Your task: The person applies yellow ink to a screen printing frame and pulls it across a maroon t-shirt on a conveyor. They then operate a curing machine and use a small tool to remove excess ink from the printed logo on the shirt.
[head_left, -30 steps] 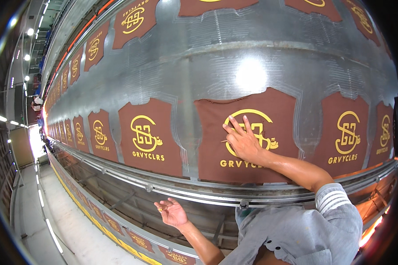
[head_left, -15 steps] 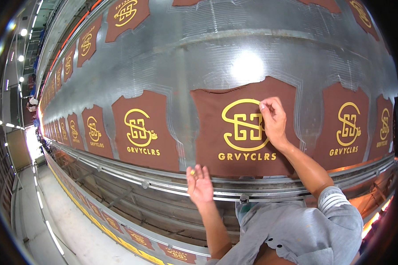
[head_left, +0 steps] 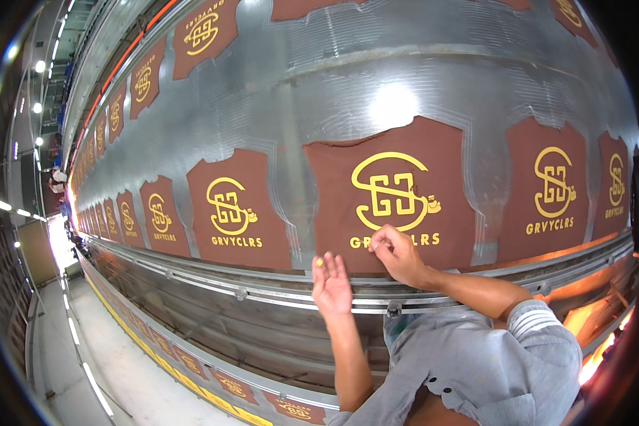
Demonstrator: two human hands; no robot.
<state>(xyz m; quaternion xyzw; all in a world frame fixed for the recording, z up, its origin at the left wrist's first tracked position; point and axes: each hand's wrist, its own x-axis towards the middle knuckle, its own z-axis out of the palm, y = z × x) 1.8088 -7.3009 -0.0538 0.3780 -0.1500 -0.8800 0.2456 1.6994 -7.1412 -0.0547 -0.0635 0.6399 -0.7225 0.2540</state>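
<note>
A brown garment panel point(head_left: 451, 167) lies flat in front of me, printed with a round yellow emblem point(head_left: 383, 206) and yellow lettering below it. My right hand point(head_left: 402, 259) is over the lettering near the panel's lower edge. Its fingers are bent and pressed together; whether anything is between them cannot be seen. To its left, my left hand point(head_left: 332, 290) is turned palm up at the panel's lower left corner, fingers stretched out. A small yellow spot point(head_left: 319, 262) shows on one of its fingertips.
Similar printed brown panels lie along the long grey table point(head_left: 298, 92), such as one to the left point(head_left: 199, 192) and one to the right point(head_left: 511, 163). A metal rail point(head_left: 284, 290) runs along the near edge. Another row of panels point(head_left: 184, 50) lies along the far side.
My right hand has come down from the emblem's upper right to the lettering, uncovering a small yellow figure beside the emblem. My left hand has risen slightly toward the panel.
</note>
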